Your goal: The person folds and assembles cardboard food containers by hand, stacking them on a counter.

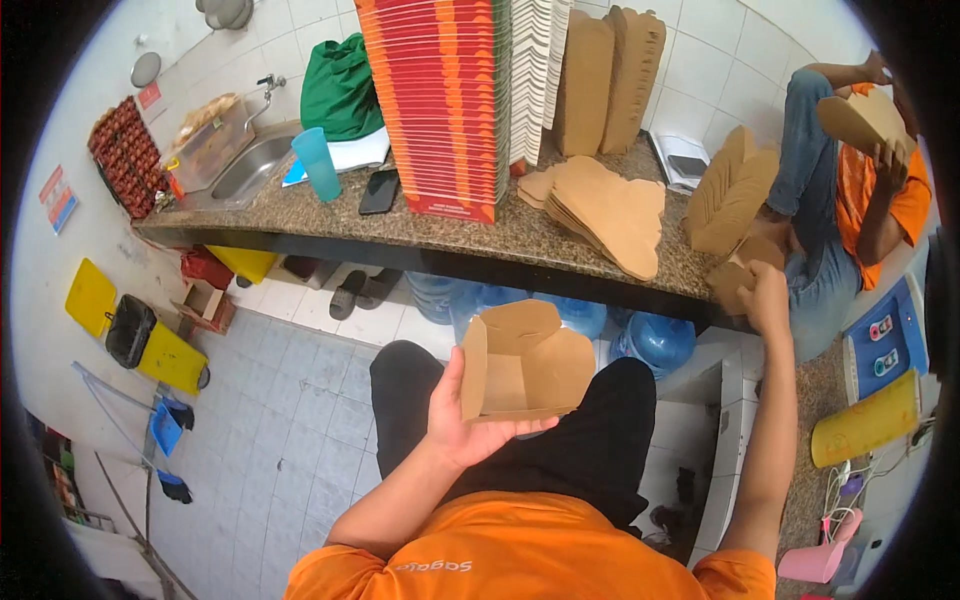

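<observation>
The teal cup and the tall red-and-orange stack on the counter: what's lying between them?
A black phone lies flat on the counter between the teal cup and the red-and-orange stack, seen in the head view.

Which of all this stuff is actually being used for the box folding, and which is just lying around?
In use:
left hand holding a folded brown carton
right hand reaching a flat carton blank
pile of flat brown blanks

Lying about:
teal cup
black phone
green bag
sink
yellow dustpan
blue water jugs

Single head fisheye cam, looking steeply down over lap, counter (pixel 420 232) close ahead, rim prob. distorted
</observation>
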{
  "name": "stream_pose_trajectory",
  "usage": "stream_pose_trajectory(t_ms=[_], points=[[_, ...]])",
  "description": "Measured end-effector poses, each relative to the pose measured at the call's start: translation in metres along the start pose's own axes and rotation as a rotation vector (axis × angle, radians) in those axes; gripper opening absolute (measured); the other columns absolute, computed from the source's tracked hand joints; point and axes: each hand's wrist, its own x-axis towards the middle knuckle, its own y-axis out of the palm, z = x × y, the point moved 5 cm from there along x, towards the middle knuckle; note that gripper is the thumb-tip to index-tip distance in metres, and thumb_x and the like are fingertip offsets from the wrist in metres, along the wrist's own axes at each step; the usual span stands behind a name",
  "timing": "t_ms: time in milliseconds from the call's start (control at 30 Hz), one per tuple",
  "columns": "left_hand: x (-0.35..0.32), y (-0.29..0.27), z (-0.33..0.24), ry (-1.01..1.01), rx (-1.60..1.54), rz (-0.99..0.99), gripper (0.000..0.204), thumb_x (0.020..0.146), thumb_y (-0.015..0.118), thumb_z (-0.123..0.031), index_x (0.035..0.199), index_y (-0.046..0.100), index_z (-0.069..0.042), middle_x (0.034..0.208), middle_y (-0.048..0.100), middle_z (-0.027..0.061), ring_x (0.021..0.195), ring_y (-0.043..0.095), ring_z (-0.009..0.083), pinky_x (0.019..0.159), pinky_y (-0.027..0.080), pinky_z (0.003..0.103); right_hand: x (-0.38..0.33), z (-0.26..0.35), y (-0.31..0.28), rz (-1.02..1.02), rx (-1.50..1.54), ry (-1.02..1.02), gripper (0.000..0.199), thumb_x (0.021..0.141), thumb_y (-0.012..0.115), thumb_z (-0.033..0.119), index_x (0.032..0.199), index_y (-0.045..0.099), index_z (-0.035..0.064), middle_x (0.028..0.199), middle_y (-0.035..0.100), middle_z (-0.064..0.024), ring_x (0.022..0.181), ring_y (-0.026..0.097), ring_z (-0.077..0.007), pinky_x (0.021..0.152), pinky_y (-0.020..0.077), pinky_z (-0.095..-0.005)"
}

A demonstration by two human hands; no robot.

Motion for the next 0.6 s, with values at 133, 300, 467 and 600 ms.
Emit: stream_pose_trajectory(t_ms=[133,300,467,600], points=[[-0.003,-0.018,0.0,-0.012,0.12,-0.135,0.081,0.102,0.038,-0.073,0.159,0.037,-0.016,0.158,0.046,0.0135,0.139,0.051,0.0383,0.107,0.047,0.062,-0.063,0.11,-0.045,-0.109,0.437,-0.125,0.019,0.079,0.075,0.005,0.093,0.064,-0.0023,0.092,0.064,-0.0197,0.086,0.063,-0.0368,0.079,0.0501,-0.0358],[0.002,-0.019,0.006,-0.035,0.317,-0.321,0.071,0.105,0.041,-0.063,0.157,0.04,-0.015,0.157,0.047,0.0122,0.14,0.051,0.0376,0.104,0.049,0.061,-0.163,0.215,-0.049,0.191,0.627,-0.613,0.026,0.076,0.078,0.012,0.102,0.075,0.0072,0.105,0.071,-0.0131,0.094,0.071,-0.0361,0.084,0.0565,-0.0456],[-0.001,-0.021,-0.004,-0.014,0.556,-0.162,0.061,0.101,0.059,-0.05,0.146,0.044,-0.012,0.14,0.055,0.0104,0.129,0.057,0.0267,0.108,0.048,0.043,-0.172,0.223,-0.041,0.622,1.115,-0.86,0.034,0.088,0.074,0.017,0.119,0.07,0.0045,0.124,0.067,-0.018,0.112,0.067,-0.0386,0.095,0.0539,-0.0454],[0.0,-0.018,0.009,-0.076,0.537,-0.027,0.06,0.098,0.066,-0.042,0.145,0.042,-0.012,0.137,0.054,0.0099,0.128,0.055,0.0223,0.108,0.046,0.037,-0.206,0.204,-0.004,0.849,1.185,-0.801,0.041,0.096,0.067,0.02,0.132,0.062,0.0007,0.138,0.062,-0.0219,0.129,0.057,-0.0407,0.107,0.047,-0.0447]])
